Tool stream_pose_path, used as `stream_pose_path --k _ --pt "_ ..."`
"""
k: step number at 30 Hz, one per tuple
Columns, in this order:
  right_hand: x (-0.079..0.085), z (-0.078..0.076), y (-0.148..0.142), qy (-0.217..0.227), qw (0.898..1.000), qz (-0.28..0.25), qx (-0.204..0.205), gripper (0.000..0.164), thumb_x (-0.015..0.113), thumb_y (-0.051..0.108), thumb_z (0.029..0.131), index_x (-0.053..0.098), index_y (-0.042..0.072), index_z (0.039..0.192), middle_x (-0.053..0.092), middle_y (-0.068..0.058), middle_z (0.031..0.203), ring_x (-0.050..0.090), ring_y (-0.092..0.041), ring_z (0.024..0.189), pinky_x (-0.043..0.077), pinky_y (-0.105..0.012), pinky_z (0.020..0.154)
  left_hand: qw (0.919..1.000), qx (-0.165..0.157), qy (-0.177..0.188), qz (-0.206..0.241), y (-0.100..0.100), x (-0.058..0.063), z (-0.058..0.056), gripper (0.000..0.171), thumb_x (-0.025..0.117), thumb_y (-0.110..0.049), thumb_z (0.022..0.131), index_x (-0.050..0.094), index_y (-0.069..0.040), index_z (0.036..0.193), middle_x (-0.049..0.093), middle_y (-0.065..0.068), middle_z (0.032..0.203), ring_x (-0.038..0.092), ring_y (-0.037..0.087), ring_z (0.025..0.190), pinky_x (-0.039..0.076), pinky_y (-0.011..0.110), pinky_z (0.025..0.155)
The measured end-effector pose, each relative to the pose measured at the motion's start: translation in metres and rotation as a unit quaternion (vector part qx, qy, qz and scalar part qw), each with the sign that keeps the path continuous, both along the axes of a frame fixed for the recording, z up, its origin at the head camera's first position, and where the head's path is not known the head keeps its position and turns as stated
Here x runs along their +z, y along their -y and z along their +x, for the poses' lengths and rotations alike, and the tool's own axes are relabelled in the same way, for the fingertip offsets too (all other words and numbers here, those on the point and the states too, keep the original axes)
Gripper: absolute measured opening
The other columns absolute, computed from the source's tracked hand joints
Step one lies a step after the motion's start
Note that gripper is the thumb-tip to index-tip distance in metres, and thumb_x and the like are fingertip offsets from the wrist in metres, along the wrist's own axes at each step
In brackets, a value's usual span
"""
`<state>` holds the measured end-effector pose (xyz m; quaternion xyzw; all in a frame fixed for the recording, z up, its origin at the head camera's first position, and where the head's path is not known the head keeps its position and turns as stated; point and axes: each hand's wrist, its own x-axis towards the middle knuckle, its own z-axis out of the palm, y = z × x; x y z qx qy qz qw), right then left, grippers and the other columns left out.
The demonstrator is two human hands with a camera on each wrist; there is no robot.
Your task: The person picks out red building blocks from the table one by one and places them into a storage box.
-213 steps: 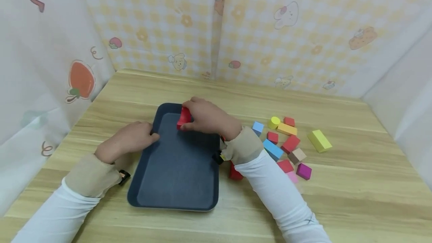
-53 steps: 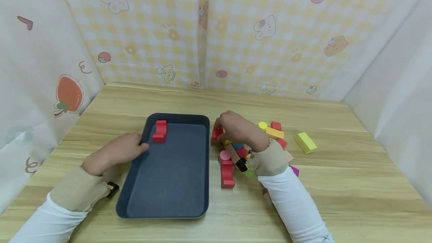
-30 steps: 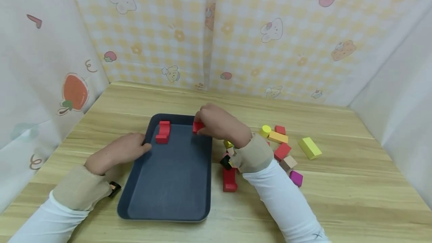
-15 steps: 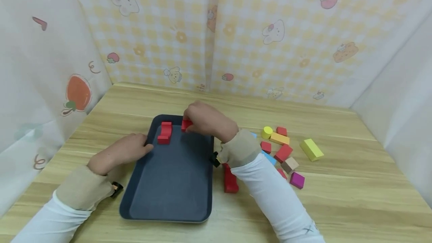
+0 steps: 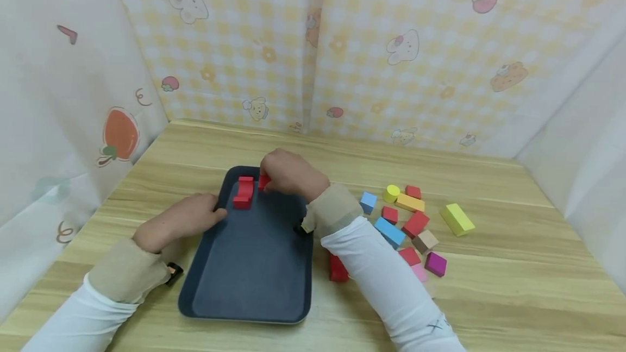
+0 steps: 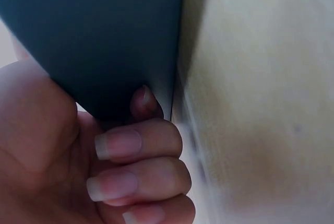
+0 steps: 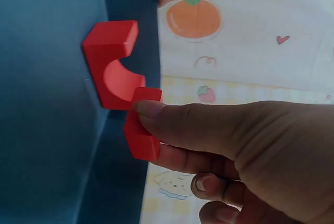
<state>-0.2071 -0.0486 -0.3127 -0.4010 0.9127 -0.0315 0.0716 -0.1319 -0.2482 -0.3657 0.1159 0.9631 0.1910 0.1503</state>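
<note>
A dark blue-grey tray (image 5: 249, 270) lies on the table. My left hand (image 5: 178, 219) grips its left rim, fingers curled against the outer side in the left wrist view. In the tray's far left corner sits a red arch block (image 5: 243, 193), its curved hollow visible. Between thumb and fingers, my right hand (image 5: 293, 173) pinches a smaller red block (image 7: 142, 143) with a notch in it. That block is at the tray's far end, just right of the arch block; in the right wrist view the two overlap, and I cannot tell whether they touch.
Several coloured blocks lie right of the tray, among them a blue block (image 5: 389, 232), a yellow cylinder (image 5: 392, 193), a purple cube (image 5: 436, 264) and a yellow block (image 5: 457, 219). Another red block (image 5: 338, 269) is partly hidden by my right forearm. A patterned curtain (image 5: 362, 58) stands behind.
My right hand picked up the small red block from the pile and carried it left over the tray, beside the arch block, which was set down earlier. The left hand stays at the rim.
</note>
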Motion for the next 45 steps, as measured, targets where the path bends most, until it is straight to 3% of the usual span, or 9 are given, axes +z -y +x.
stream_pose_path --k 11,45 --pt "-0.018 -0.005 0.010 -0.006 0.999 0.037 -0.024 0.016 0.069 0.027 0.081 0.063 0.015 0.071 0.058 0.001 0.072 0.051 -0.012 0.067 0.043 -0.023 0.055 0.9999 0.003 0.000 -0.012 0.000 -0.001 0.000 0.026 0.043 -0.024 0.093 0.055 -0.007 0.077 0.049 0.005 0.066 0.047 0.018 0.059 0.039 0.033 0.058" --pt "-0.029 0.001 0.010 -0.013 0.999 0.033 -0.035 0.013 0.071 0.024 0.079 0.063 0.014 0.079 0.057 0.001 0.079 0.051 -0.012 0.073 0.045 -0.024 0.058 1.0000 0.006 0.005 0.002 0.001 -0.003 -0.001 0.025 0.043 -0.024 0.094 0.054 -0.009 0.076 0.046 0.002 0.062 0.045 0.016 0.056 0.038 0.032 0.056"
